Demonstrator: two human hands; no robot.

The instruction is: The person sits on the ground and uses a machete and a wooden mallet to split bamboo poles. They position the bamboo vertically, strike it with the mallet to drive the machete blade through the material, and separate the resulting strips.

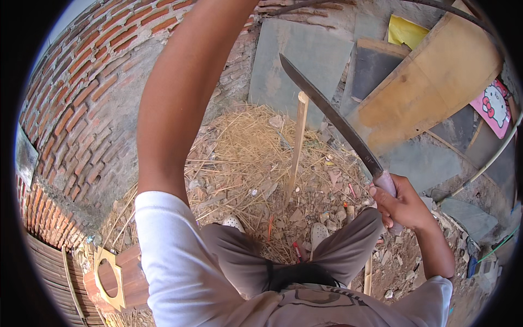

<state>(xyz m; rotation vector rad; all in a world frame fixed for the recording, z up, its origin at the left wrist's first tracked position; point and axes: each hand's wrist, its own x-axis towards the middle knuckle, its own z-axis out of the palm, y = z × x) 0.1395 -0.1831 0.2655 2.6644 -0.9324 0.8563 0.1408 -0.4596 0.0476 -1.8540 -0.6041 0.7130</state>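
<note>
A machete (333, 115) with a long dark blade and a pale handle is in my right hand (404, 206); my fingers are closed round the handle. Its blade slants up and to the left, the tip above a wooden stick (297, 147). That stick stands almost upright in the middle, among straw and rubble. Whether the blade touches the stick, I cannot tell; they look apart. My left arm (174, 103) is raised across the view to the top edge, and its hand lies outside the picture.
A brick wall (90, 98) curves along the left. Large boards (430, 76) and grey sheets (291, 60) lean at the back and right. Straw (245, 136) and rubble cover the ground before my feet. A panel with a round hole (117, 297) lies at lower left.
</note>
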